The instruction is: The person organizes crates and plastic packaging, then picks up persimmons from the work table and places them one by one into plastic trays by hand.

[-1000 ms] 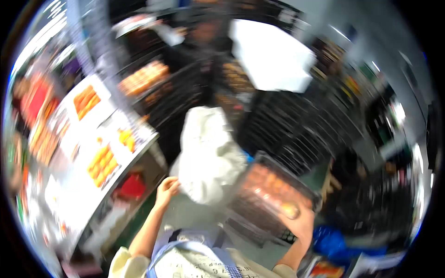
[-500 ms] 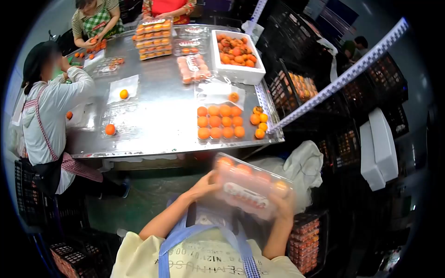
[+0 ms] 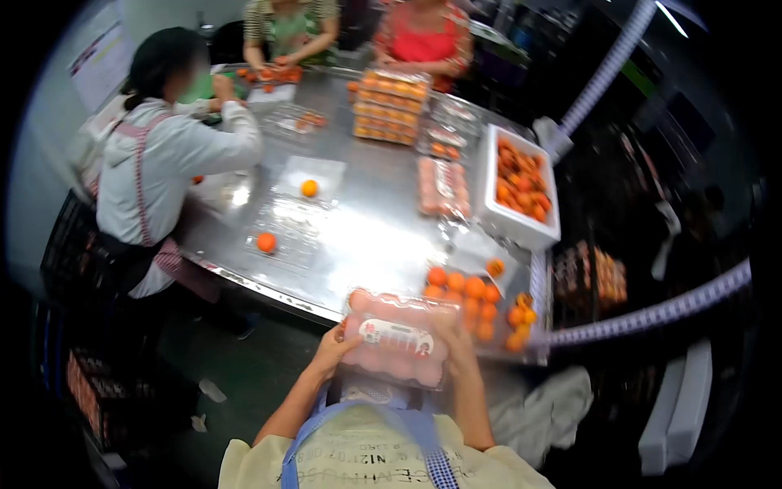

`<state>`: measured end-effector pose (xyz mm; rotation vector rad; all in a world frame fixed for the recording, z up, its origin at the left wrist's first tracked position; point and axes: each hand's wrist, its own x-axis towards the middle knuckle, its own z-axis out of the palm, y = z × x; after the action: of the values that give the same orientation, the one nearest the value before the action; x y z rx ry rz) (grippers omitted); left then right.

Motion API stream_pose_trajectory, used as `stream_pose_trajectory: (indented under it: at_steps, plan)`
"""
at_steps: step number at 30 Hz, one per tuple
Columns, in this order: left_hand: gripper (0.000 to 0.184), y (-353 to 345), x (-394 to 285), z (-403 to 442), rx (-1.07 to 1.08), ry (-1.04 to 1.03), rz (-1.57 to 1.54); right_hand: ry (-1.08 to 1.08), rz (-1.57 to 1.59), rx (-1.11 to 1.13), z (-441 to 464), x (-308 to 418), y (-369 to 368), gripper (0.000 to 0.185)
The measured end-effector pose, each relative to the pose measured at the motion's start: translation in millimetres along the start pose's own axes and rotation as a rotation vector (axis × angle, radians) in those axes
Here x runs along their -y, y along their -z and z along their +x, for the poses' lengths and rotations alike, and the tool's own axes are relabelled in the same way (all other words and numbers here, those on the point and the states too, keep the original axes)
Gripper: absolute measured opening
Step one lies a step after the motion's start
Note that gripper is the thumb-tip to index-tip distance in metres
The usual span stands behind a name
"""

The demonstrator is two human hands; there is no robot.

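Both hands are busy here: left hand (image 3: pixel 332 352) gripping one end of a clear pack of fruit (image 3: pixel 397 365), right hand (image 3: pixel 454 341) wrapped round the other end (bit blurry on that side). Pack's up in front of the cream top (image 3: pixel 375 458), by the metal table's (image 3: pixel 371 216) near edge. Rows of orange fruit (image 3: pixel 474 287) sit just beyond, foam box (image 3: pixel 521 229) further back.

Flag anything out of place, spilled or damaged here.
Two pale scraps on the floor, below the table's near edge: they look like dropped litter, too blurred to identify. No spill or damage stands out; the fruit pack in the left hand and right hand looks intact.
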<state>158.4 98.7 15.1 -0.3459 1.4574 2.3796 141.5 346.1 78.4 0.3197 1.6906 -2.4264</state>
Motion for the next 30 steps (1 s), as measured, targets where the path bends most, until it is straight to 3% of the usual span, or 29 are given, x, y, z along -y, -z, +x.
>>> stream_pose_trajectory:
  at_steps: [8, 11, 14, 16, 18, 20, 28, 30]
  plan:
    - [0.049, 3.9, -30.6, 31.3, -0.235, 0.008, -0.042, -0.08, -0.089, 0.127, 105.0, -12.8, -10.3, 0.036]
    - [0.052, 25.3, -25.3, 43.0, -0.204, 0.07, 0.061, -0.125, -0.113, 0.123, 117.9, -16.8, -19.8, 0.035]
    - [0.047, 38.1, -37.3, 61.7, -0.273, 0.101, -0.118, -0.17, -0.156, 0.128, 139.9, -29.6, -17.8, 0.035]
    - [0.052, 34.1, -71.5, 57.8, -0.18, 0.184, -0.226, -0.226, -0.035, -0.002, 143.7, -33.7, -25.8, 0.036]
    - [0.052, 55.5, -79.2, 75.7, -0.034, 0.157, -0.173, -0.212, 0.121, 0.049, 151.7, -40.6, -28.1, 0.041]
    - [0.047, 66.5, -96.5, 85.4, 0.07, 0.206, -0.103, -0.197, 0.132, -0.039, 150.2, -41.1, -40.0, 0.044]
    - [0.047, 99.5, -122.3, 119.2, 0.279, 0.212, -0.249, -0.387, 0.415, 0.007, 168.8, -94.9, -45.3, 0.046]
    - [0.041, 90.8, -135.3, 115.2, 0.12, 0.276, -0.198, -0.449, 0.441, -0.007, 175.5, -103.5, -47.6, 0.046]
